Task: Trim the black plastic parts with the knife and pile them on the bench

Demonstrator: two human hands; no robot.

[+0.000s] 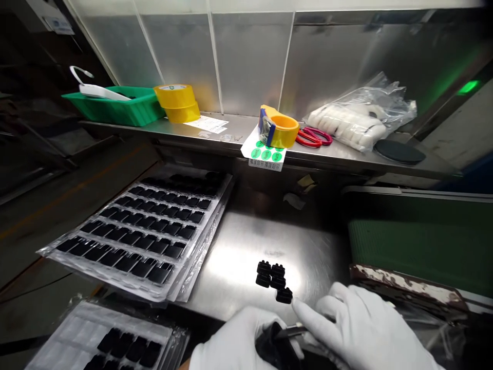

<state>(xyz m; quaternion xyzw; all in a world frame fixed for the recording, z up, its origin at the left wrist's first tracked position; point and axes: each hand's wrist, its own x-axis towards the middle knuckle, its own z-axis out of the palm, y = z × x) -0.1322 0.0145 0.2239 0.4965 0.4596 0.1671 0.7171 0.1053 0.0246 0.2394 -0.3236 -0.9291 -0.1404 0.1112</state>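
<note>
My left hand [239, 341], in a white glove, is closed around a black part [275, 347] at the bottom centre. To its right, my right hand [358, 324], also gloved, has its index finger stretched toward several small black pieces [270, 275] on the metal table [234, 257]. The fingertip is beside the nearest piece. A thin metallic tool [292, 331] lies between the hands, against the black part; its other end is hidden under the curled fingers of my right hand.
A stacked tray of black parts [162, 294] stands left, another tray [73, 329] below it. The shelf [234, 137] holds a green basket [131, 110], yellow tape rolls [177, 104], a tape dispenser [283, 131], red scissors [314, 137] and bagged gloves [346, 121]. Right is a green conveyor [419, 246].
</note>
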